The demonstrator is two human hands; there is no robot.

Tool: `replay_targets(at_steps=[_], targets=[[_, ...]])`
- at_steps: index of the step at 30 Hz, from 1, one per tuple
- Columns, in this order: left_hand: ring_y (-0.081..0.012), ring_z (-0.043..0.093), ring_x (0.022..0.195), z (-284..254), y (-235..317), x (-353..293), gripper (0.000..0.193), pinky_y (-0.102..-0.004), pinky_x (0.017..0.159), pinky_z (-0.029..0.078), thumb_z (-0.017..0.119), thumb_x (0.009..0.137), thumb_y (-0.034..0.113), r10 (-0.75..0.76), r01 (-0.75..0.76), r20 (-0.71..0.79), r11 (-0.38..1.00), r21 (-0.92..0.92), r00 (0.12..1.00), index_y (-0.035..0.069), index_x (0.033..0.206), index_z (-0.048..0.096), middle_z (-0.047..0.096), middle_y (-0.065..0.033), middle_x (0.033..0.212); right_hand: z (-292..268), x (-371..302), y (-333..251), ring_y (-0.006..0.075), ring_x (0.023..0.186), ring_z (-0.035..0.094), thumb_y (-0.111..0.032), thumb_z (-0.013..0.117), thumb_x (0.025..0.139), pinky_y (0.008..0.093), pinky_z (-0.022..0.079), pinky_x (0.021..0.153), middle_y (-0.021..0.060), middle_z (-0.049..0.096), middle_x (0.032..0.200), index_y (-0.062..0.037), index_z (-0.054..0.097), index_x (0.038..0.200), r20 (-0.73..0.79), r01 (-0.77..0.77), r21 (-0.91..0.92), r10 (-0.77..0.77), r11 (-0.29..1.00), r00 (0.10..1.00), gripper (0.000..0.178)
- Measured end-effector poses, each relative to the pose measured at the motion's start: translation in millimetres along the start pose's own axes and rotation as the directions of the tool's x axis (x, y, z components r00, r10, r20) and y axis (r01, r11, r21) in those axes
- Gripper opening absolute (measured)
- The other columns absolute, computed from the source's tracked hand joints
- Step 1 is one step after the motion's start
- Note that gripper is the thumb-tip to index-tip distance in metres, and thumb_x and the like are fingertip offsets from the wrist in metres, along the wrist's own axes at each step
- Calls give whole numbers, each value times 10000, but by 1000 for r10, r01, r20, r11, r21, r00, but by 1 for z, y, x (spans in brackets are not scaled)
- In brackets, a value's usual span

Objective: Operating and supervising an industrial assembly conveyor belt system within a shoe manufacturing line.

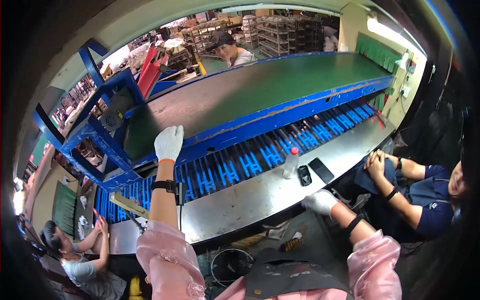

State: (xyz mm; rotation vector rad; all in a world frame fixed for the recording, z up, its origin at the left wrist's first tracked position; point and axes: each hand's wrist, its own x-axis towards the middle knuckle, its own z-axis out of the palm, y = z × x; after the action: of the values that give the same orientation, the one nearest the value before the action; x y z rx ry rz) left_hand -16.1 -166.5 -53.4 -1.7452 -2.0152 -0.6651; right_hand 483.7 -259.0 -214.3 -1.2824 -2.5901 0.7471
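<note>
My left hand (169, 143), in a white knitted glove with an orange cuff, is at the near blue rail (240, 126) of a green conveyor belt (280, 82). Its fingers are curled in and the palm side is hidden. My right hand (320, 202), gloved the same way, is low by the front edge of a metal bench (240, 200). Its fingers are drawn together, and whatever they may hold cannot be made out. Nearest to it on the bench are a black phone (321, 170), a small black object (304, 176) and a clear bottle (290, 164) with a red cap.
Blue slotted holders (227, 170) run in a row under the belt. A blue frame (95, 145) with a motor stands at left. Seated people are at the right (415, 190) and lower left (82, 255); another person (235, 52) is beyond the belt, before racks (275, 35).
</note>
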Motion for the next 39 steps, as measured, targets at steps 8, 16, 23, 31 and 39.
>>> replay_targets(at_steps=[8,16,23,31,39], targets=[[-360,634,745,11,5,-2,393,-480,705,501,449,901,320,0,0,-34,1000,-5,999,54,704,660,655,-168,786,249,-275,153,285,1092,621,-304,613,810,388,492,924,94,667,1154,-149,697,1103,580,-617,-196,598,762,554,342],[-351,637,727,21,18,5,391,-479,691,503,461,905,320,87,-86,-71,996,9,994,55,682,641,656,-166,770,422,-356,149,297,1127,592,-346,467,904,409,446,968,123,632,1209,-92,667,1139,393,-838,-9,773,545,498,399],[-368,635,758,12,0,-2,416,-485,702,498,435,912,347,58,-58,-25,998,17,998,57,710,655,656,-178,791,322,-313,89,339,1077,611,-322,489,897,423,464,909,185,652,1135,-75,675,1101,301,-824,53,778,564,551,371],[-376,621,859,44,-91,6,409,-469,749,470,426,988,320,279,-276,-110,960,46,954,-20,941,649,658,-216,940,271,-268,40,364,1008,633,-307,463,889,417,494,875,167,660,1114,-94,691,1059,251,-821,51,788,569,562,355],[-420,591,873,44,-24,22,485,-492,748,432,400,982,399,86,-73,127,992,-104,988,-27,941,627,616,-263,926,273,-279,26,352,1067,621,-291,444,880,430,487,887,151,643,1164,-95,688,1069,329,-909,66,851,412,409,366]])
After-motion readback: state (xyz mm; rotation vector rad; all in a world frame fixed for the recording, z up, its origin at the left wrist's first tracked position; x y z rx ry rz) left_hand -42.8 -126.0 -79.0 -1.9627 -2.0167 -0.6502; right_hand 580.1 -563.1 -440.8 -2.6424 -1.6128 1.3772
